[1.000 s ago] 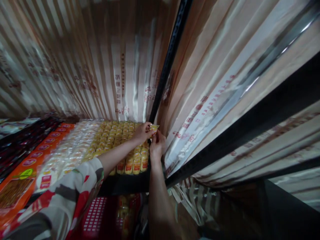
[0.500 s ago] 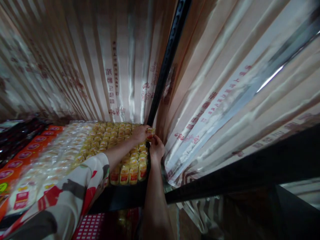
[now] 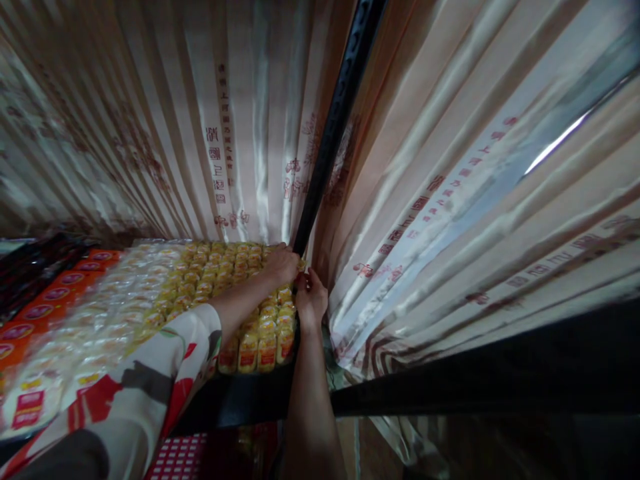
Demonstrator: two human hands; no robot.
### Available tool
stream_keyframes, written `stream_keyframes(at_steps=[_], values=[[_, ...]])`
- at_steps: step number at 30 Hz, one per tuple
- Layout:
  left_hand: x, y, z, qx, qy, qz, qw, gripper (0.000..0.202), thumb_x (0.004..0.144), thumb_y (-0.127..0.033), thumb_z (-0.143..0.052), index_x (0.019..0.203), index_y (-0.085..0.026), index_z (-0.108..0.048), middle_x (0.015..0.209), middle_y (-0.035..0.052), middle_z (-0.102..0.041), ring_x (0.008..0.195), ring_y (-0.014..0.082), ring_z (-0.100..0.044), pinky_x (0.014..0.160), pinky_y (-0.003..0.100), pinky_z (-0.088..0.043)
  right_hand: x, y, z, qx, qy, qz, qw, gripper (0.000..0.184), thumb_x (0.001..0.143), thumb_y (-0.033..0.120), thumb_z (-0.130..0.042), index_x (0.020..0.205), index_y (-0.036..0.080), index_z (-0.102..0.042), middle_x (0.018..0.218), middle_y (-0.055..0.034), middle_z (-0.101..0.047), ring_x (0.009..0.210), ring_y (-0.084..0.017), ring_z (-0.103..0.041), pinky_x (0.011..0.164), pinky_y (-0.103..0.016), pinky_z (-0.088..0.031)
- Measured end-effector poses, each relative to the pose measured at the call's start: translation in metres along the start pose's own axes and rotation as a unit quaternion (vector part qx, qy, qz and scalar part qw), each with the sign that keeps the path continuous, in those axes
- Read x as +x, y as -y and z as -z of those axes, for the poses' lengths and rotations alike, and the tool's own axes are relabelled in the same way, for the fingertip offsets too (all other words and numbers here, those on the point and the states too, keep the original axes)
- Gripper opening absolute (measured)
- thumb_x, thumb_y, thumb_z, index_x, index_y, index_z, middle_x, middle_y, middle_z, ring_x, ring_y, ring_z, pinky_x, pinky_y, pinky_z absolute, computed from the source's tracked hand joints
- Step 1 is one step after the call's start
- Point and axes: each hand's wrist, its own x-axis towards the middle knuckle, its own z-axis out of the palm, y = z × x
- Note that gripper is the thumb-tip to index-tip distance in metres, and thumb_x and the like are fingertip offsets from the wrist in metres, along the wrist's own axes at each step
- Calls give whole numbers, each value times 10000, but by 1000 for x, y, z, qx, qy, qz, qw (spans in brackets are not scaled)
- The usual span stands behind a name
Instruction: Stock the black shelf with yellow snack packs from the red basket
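Both of my hands meet at the far right corner of a shelf packed with small yellow snack packets [image 3: 235,280]. My left hand [image 3: 281,264] is closed round one yellow packet [image 3: 301,265] that barely shows past its fingers. Touching it from the right, my right hand [image 3: 311,297] has its fingers curled against the same packet, beside the black upright post [image 3: 334,127]. A patterned sleeve covers my left upper arm.
Clear-wrapped packets [image 3: 115,313] and orange boxes [image 3: 45,303] fill the shelf to the left. Tall beige printed packages [image 3: 440,193] hang or lean behind and to the right. A black shelf edge [image 3: 450,393] runs across the lower right, a red crate [image 3: 195,457] below.
The yellow packet has gone lower and is now mostly hidden between my hands. Both hands have sunk toward the rows at the post.
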Motion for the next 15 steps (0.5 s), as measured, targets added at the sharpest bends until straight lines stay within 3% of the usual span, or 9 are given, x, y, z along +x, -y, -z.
stream_keyframes(at_steps=[3,6,10,15], values=[[4,-4,4,-5,38,18,999,109,716,-242,-640,733,-147,-691,816,112,-676,901,244,-585,815,306,-443,-1,-3,0,-9,23,-8,1000,347,859,303,-416,1077,192,-662,880,-64,-700,786,-180,-607,704,-256,-429],[7,-6,6,-4,56,22,998,138,691,-240,-662,790,-148,-687,787,99,-683,848,230,-609,813,302,-444,0,-7,1,-27,32,-15,999,339,861,305,-428,1062,199,-679,909,-72,-701,805,-184,-612,731,-265,-428],[5,-6,9,3,65,9,998,208,755,-272,-603,910,-158,-684,857,112,-679,903,252,-602,804,331,-452,1,-11,0,-33,28,11,999,334,863,299,-431,1035,182,-692,967,-93,-689,865,-186,-606,807,-287,-415],[1,-7,11,13,57,4,998,163,761,-211,-585,854,-134,-694,913,133,-662,950,253,-586,793,312,-457,0,-12,-3,-37,39,24,998,336,870,288,-425,1046,177,-689,885,-92,-697,811,-173,-597,741,-260,-409]])
